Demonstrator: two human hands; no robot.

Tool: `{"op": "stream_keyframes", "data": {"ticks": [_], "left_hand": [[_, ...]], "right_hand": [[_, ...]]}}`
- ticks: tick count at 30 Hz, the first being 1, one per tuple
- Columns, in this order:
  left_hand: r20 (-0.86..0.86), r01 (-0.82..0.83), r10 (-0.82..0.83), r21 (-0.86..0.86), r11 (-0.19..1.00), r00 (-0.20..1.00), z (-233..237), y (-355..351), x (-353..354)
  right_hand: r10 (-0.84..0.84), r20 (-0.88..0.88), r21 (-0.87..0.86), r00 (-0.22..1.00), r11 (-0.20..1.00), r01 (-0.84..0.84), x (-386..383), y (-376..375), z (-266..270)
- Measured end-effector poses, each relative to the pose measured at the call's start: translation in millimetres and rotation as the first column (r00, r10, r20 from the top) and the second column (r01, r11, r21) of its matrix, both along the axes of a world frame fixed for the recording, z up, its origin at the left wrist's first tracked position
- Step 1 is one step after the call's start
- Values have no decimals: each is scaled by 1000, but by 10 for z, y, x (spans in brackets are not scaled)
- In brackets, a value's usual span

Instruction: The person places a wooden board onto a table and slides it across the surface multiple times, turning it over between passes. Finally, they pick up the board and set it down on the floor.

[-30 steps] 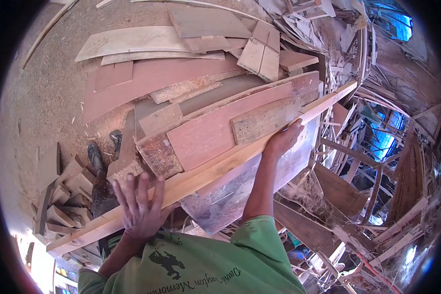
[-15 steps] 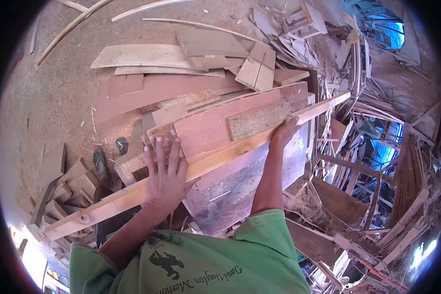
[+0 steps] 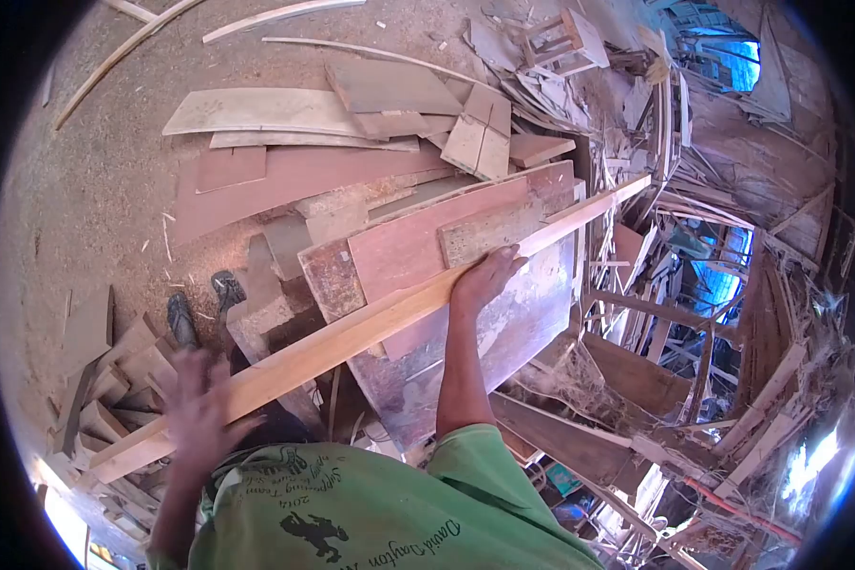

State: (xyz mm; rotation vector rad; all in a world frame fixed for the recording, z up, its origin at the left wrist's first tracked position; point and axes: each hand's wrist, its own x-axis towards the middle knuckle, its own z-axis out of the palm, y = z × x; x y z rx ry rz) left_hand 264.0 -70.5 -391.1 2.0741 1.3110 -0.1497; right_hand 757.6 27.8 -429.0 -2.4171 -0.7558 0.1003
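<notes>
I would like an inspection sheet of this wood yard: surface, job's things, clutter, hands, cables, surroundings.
Surface: ground covered in sawdust.
Job's things: long pale plank lies slantwise across a stack of reddish boards.
Clutter: short offcuts at left; loose flat boards beyond the stack.
Hands: right hand grips the plank's upper edge; left hand blurred near its lower end, grip unclear.
Cables: one thin red line at lower right, hose or cable, cannot tell.
Surroundings: tangled scrap slats at right; blue sheet behind them.
</notes>
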Motion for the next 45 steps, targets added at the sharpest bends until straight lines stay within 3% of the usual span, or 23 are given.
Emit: {"op": "stream_keyframes", "data": {"ticks": [1, 3, 5, 6, 8, 11, 14, 15, 20, 21, 24, 26, 29, 30, 33, 34, 37, 39, 40, 41, 45], "left_hand": [[-98, 35, -13, 226, 973, 995, -72, -206, -537], [-105, -48, 76, 240, 970, 992, -98, -359, -1265], [-132, -88, 87, 3, 996, 987, -403, -790, -1763], [-155, -78, 75, -18, 997, 985, -383, -771, -1722], [-205, -64, 51, -54, 997, 977, -346, -740, -1603], [-128, -43, 51, 66, 997, 990, -306, -537, -1259], [-151, -78, 68, -60, 995, 986, -303, -499, -934], [-165, -88, 73, -81, 993, 984, -293, -468, -780], [-49, -60, 66, 128, 990, 997, -260, -56, 79], [-60, -38, 46, 137, 990, 997, -272, -20, 178], [-105, 28, -10, 170, 985, 994, -363, -94, 388], [-81, -2, 10, 97, 995, 997, -251, 109, 810], [-29, -17, 18, 50, 999, 999, -166, 320, 1268], [-6, -18, 19, 46, 999, 1000, -158, 349, 1337], [-66, -62, 61, -9, 998, 996, -126, 334, 1400], [-69, -72, 71, -14, 997, 995, -99, 346, 1409], [-53, -95, 94, -7, 995, 994, -34, 377, 1447], [-55, -113, 113, 1, 994, 992, -49, 353, 1447], [-50, -123, 123, 3, 992, 991, -28, 350, 1455], [-45, -131, 131, 2, 991, 990, -16, 363, 1459], [-41, -102, 102, -19, 995, 994, -54, 331, 1416]], "right_hand": [[2, 5, -8, 1000, 1000, -2, -3, -11, -5], [7, 20, -20, 1000, 1000, -6, 9, -4, -3], [-5, 20, -20, 1000, 1000, 5, 37, 25, -5], [-10, 18, -27, 1000, 1000, 11, 52, 20, -2], [-15, 1, 7, 1000, 1000, 15, 150, 91, -19], [-16, 35, 5, 999, 1000, 16, 419, 101, -54], [-34, 75, 6, 997, 999, 33, 884, 149, -118], [-27, 37, 27, 999, 999, 26, 1042, 164, -110], [18, -142, 116, 990, 993, -2, 1880, 263, -157], [87, -177, 196, 980, 979, -52, 2000, 285, -182], [68, -206, 245, 976, 969, -16, 2551, 284, -243], [101, -198, 279, 975, 959, -42, 2811, 435, -224], [118, -167, 229, 979, 970, -78, 3314, 542, -243], [93, -117, 247, 989, 967, -62, 3157, 646, -196], [-4, -107, 133, 994, 991, 18, 3340, 634, -174], [-128, 5, 85, 992, 988, 127, 3209, 693, -164], [-11, -149, 206, 989, 978, 42, 3146, 591, -190], [92, -356, 268, 930, 963, 7, 2779, 407, -146], [78, -240, 203, 967, 979, -29, 2599, 190, -289], [140, -347, 294, 927, 955, -34, 1862, 89, -156], [-4, -62, -73, 998, 997, -1, -224, -139, -1]]}}
